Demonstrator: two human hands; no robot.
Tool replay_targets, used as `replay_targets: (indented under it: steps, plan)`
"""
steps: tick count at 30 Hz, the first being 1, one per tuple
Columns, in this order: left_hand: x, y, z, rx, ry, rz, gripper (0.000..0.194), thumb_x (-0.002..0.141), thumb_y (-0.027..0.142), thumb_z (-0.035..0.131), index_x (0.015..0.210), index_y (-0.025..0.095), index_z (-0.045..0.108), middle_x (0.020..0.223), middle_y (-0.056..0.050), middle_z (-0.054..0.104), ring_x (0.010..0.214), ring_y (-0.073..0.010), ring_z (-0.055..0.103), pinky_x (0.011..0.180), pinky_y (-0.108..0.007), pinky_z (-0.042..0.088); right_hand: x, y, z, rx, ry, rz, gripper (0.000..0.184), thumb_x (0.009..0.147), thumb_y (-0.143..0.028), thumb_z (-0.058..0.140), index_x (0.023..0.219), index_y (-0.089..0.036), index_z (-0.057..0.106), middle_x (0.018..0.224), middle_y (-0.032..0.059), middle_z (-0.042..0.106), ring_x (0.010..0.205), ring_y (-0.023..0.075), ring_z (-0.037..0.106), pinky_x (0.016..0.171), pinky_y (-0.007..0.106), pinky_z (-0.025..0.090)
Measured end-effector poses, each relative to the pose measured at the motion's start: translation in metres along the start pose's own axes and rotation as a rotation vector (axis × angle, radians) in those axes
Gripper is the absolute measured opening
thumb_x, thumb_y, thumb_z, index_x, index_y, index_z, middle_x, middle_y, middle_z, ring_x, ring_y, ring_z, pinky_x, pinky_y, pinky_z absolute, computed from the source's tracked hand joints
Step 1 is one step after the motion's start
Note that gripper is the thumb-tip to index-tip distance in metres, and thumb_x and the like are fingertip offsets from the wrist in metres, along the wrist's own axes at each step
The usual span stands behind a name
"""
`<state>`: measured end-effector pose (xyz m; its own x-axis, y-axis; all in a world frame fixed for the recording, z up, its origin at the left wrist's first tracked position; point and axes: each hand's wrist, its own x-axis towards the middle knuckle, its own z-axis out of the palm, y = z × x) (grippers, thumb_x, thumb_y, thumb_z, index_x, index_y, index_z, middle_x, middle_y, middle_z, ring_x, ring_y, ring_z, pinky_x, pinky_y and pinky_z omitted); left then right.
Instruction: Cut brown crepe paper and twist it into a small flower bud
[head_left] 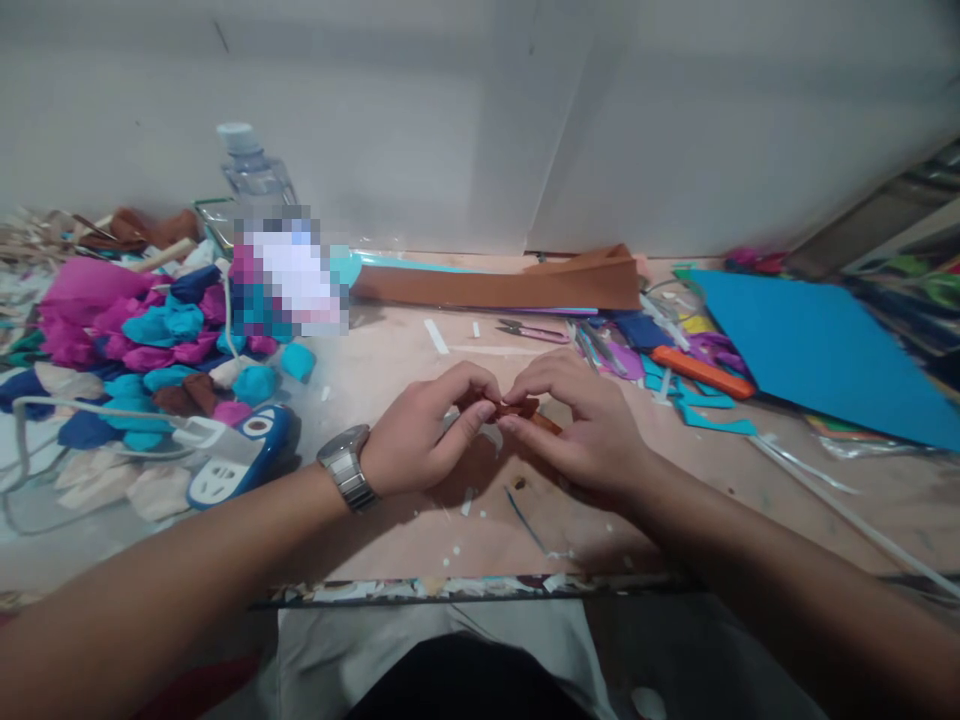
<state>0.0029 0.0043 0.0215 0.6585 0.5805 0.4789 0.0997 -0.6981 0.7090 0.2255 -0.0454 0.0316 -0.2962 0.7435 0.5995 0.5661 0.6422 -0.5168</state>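
Note:
Both hands meet over the middle of the table [420,540], fingertips nearly touching. Between them is a small brown piece [536,413], which looks like the same brown as the sheet strips behind; its exact form is mostly hidden by fingers. My left hand [427,430], with a metal watch [349,468] at the wrist, pinches the piece's left end between thumb and forefinger. My right hand [581,420] pinches it from the right, the rest of the piece running under its palm. Beyond the hands lie long brown strips [487,288] and a pair of thread snips [534,331].
At left are a pile of pink, blue and cream bundles [150,350], a blue-and-white device with a cable [244,455] and a clear bottle [259,170]. An orange utility knife [703,372], scraps and a large blue sheet [832,350] lie at right.

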Motion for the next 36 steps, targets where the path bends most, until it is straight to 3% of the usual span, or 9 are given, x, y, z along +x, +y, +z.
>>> replay_targets:
  steps: [6,15,26,36]
  plan:
    - [-0.0028,-0.0042,0.0046,-0.152,-0.007,-0.089,0.023,0.105,0.029,0.053,0.127,0.021,0.048,0.107,-0.008,0.071,0.099,-0.02,0.072,0.086,-0.035,0.055,-0.0008,0.0025,0.0,0.006,-0.002,-0.007,0.003,0.095,-0.028,0.073,0.095,-0.025,0.071,0.089,0.0028,0.072,0.09,0.0226,0.065,0.09,0.042,0.047]
    - [0.0025,-0.0044,0.0007,-0.003,-0.02,-0.057,0.017,0.106,0.032,0.052,0.116,0.02,0.06,0.106,-0.007,0.071,0.096,-0.0185,0.068,0.086,-0.034,0.054,-0.001,0.0047,0.001,-0.019,-0.083,-0.012,0.003,0.099,-0.026,0.066,0.096,-0.024,0.066,0.095,0.0034,0.072,0.093,0.0225,0.062,0.09,0.041,0.046]
    - [0.0046,-0.0001,0.001,-0.015,0.058,-0.024,0.02,0.101,0.032,0.062,0.113,0.018,0.068,0.104,-0.007,0.073,0.094,-0.0177,0.068,0.084,-0.032,0.056,-0.0007,0.0037,0.0016,-0.038,-0.006,0.016,0.002,0.097,-0.025,0.068,0.096,-0.025,0.067,0.092,0.0035,0.073,0.093,0.0237,0.062,0.087,0.043,0.048]
    - [0.005,0.0,-0.0007,-0.03,0.07,-0.043,0.02,0.098,0.032,0.067,0.111,0.019,0.073,0.105,-0.008,0.077,0.093,-0.018,0.07,0.086,-0.033,0.056,-0.0025,0.004,0.002,-0.042,-0.038,0.026,0.005,0.095,-0.027,0.071,0.096,-0.025,0.066,0.092,0.0029,0.071,0.093,0.0229,0.062,0.085,0.04,0.049]
